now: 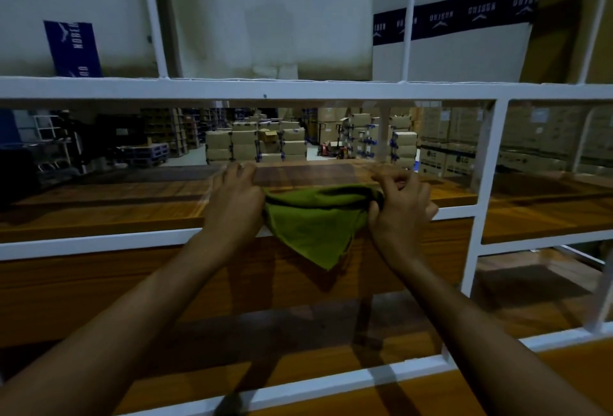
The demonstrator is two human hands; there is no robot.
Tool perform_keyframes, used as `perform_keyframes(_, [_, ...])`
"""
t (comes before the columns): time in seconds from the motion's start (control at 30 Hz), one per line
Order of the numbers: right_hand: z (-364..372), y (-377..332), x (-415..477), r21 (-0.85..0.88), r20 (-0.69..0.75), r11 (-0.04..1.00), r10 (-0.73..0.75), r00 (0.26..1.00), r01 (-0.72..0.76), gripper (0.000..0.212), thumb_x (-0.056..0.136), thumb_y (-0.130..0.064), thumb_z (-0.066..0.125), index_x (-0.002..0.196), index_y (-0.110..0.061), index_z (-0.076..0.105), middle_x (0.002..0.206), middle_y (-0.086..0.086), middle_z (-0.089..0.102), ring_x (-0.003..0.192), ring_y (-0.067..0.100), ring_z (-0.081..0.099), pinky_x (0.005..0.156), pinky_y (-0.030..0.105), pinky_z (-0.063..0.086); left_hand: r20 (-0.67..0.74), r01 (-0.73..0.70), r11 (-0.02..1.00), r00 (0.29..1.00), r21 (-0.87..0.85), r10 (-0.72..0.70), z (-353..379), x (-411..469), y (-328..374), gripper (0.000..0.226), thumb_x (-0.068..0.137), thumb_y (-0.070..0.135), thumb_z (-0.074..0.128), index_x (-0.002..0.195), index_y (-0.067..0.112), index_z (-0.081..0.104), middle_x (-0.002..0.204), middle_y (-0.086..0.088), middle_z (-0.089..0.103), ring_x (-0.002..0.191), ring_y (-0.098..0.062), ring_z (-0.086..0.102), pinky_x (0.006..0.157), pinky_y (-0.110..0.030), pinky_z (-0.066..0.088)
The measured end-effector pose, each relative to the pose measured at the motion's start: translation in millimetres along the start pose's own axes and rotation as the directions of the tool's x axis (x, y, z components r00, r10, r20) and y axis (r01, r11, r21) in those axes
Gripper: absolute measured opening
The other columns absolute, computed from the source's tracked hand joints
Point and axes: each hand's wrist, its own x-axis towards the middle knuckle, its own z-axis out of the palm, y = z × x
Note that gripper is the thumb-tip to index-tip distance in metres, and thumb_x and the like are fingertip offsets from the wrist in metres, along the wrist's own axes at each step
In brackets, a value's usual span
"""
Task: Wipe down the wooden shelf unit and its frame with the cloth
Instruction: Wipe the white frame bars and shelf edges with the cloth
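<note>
The cloth point(315, 223) was olive green with a dark seam along its upper fold. It lay stretched across the front edge of the wooden shelf point(132, 203), one pointed corner hanging down over the white frame point(99, 244). The left hand point(235, 200) clutched its left end against the shelf. The right hand point(398, 206) pinched the bunched right end. White cartons point(272, 14) stood on the tier above.

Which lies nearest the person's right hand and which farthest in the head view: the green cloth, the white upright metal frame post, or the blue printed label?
1. The green cloth: gripped by the right hand itself.
2. The white upright frame post: just to the hand's right.
3. The blue printed label: far upper left, on the shelf above.
</note>
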Motion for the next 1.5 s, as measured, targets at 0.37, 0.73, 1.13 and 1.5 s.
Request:
perform_keyframes(0.37, [11.1, -23.8, -17.3, 0.003, 0.199, 0.958, -0.283, 0.938, 0.288, 0.030, 0.090, -0.035, 0.051, 0.109, -0.017, 0.065, 0.109, 0.005, 0.060, 0.101, 0.022, 0.053, 0.082, 0.035, 0.037, -0.065, -0.092, 0.979, 0.995, -0.180, 0.081, 36.2, -22.3, 42.0, 0.048, 0.089, 0.028, 0.049, 0.130, 0.004, 0.056, 0.116, -0.017, 0.063, 0.102, -0.033, 0.060, 0.091, -0.045, 0.048])
perform_keyframes(0.73, [56.1, 14.8, -18.4, 0.003, 0.205, 0.929, -0.363, 0.909, 0.370, 0.038, 0.101, -0.034, 0.036, 0.126, -0.016, 0.057, 0.126, 0.007, 0.060, 0.118, 0.024, 0.051, 0.106, 0.040, 0.027, 0.012, -0.154, 0.981, 0.988, -0.119, 0.156, 55.3, 11.7, 89.9, 0.056, 0.090, 0.046, 0.051, 0.132, 0.009, 0.051, 0.123, -0.012, 0.060, 0.109, -0.028, 0.056, 0.093, -0.041, 0.043])
perform_keyframes(1.13, [61.2, 52.1, -10.9, 0.068, -0.087, 0.996, -0.053, 0.995, 0.058, 0.042, 0.097, -0.030, 0.033, 0.115, -0.008, 0.065, 0.123, 0.011, 0.062, 0.125, 0.029, 0.049, 0.118, 0.046, 0.020, -0.106, -0.243, 0.936, 0.969, -0.256, 0.223, 66.5, 45.9, 146.8, 0.030, 0.091, 0.029, 0.054, 0.114, 0.012, 0.061, 0.104, -0.008, 0.066, 0.091, -0.027, 0.061, 0.079, -0.037, 0.047])
perform_keyframes(1.5, [95.9, 28.9, -71.6, 0.018, -0.020, 0.979, -0.202, 0.979, 0.202, 0.057, 0.103, -0.036, 0.029, 0.156, -0.024, 0.014, 0.165, 0.010, 0.007, 0.152, 0.030, 0.005, 0.122, 0.047, 0.003, -0.184, -0.209, 0.977, 0.962, -0.030, 0.200, 101.7, -25.6, 105.6, 0.068, 0.093, 0.036, 0.038, 0.154, 0.008, 0.023, 0.161, -0.019, 0.015, 0.149, -0.037, 0.010, 0.120, -0.050, 0.011])
